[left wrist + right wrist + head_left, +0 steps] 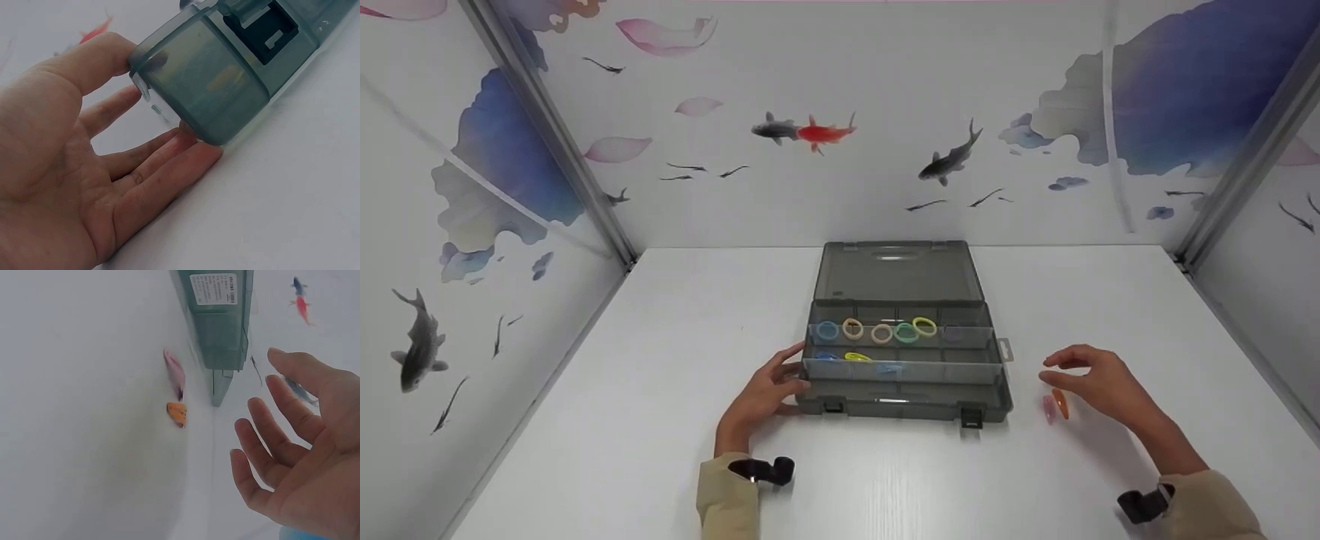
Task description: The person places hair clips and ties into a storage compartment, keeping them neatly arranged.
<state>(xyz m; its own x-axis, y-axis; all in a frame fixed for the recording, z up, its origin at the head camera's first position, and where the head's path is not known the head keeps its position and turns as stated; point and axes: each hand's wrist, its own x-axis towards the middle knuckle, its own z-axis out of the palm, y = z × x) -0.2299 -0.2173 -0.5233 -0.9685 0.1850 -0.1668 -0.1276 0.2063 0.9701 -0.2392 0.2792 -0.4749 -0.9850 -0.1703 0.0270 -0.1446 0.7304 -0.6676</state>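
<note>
A grey translucent storage box [904,409] lies on the table with its lid folded back. At its left front corner my left hand [756,396] holds the side; the left wrist view shows the thumb at the upper edge and fingers against the lower side. My right hand [1102,382] hovers right of the box, fingers loosely bent and holding nothing. Just below its fingertips lie a pink hair clip [1049,409] and an orange hair clip [1061,404]. Inside the box, a yellow clip [857,358] and blue clips sit in the middle row.
Several coloured rings, like hair ties, stand in the back row, among them a yellow ring [925,326] and a blue ring [827,330]. The lid [896,274] reaches close to the back wall [877,210]. Patterned panels enclose the white table [690,322] at back and sides.
</note>
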